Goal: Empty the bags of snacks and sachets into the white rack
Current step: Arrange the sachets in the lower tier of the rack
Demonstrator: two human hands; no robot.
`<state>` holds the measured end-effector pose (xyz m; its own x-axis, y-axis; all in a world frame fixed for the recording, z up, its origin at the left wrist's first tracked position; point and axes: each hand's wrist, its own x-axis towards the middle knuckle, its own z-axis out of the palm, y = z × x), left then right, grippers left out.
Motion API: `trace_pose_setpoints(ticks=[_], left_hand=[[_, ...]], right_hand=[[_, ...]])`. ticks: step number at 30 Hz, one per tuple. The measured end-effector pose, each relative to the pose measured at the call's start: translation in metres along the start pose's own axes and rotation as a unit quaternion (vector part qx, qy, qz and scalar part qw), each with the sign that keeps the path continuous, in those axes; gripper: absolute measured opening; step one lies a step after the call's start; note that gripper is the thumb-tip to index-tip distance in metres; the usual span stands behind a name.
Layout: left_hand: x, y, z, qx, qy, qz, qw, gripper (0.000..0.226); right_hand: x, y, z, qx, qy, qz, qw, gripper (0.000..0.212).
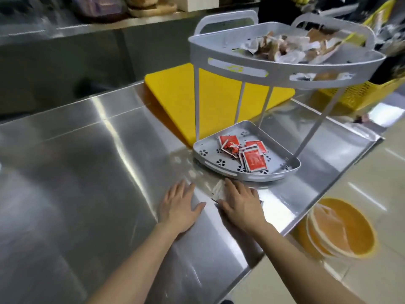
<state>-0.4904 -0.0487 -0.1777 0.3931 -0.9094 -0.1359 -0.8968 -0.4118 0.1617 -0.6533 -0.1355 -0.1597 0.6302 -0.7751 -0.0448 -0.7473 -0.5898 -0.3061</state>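
White rack [282,69] upright on the steel bench [87,161], red sachets [249,155] in its lower tray, crumpled snack packets [291,47] in the upper, both hands flat before it, left hand [180,207] empty with fingers spread, right hand [240,205] pressing a clear bag [218,190].

1. No text, number or brand can be read anywhere.
2. The red sachets [254,160] in the rack's [282,69] lower tray carry pale print, too blurred to make out.
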Motion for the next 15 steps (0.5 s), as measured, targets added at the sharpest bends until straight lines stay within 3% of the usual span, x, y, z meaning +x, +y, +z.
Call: trace_pose_setpoints(ticks=[4,10,15], left_hand=[[-0.003,0.001,0.017,0.014,0.051,-0.015,0.998,0.082],[-0.004,0.0,0.017,-0.001,0.061,-0.016,0.998,0.08],[-0.005,-0.001,0.017,-0.017,0.058,-0.021,0.998,0.082]], right_hand=[[-0.006,0.012,0.01,-0.003,0.018,-0.001,1.0,0.069],[0.002,0.008,0.012,0.019,0.004,0.018,1.0,0.066],[0.022,-0.003,0.006,0.087,-0.011,0.106,0.991,0.052]])
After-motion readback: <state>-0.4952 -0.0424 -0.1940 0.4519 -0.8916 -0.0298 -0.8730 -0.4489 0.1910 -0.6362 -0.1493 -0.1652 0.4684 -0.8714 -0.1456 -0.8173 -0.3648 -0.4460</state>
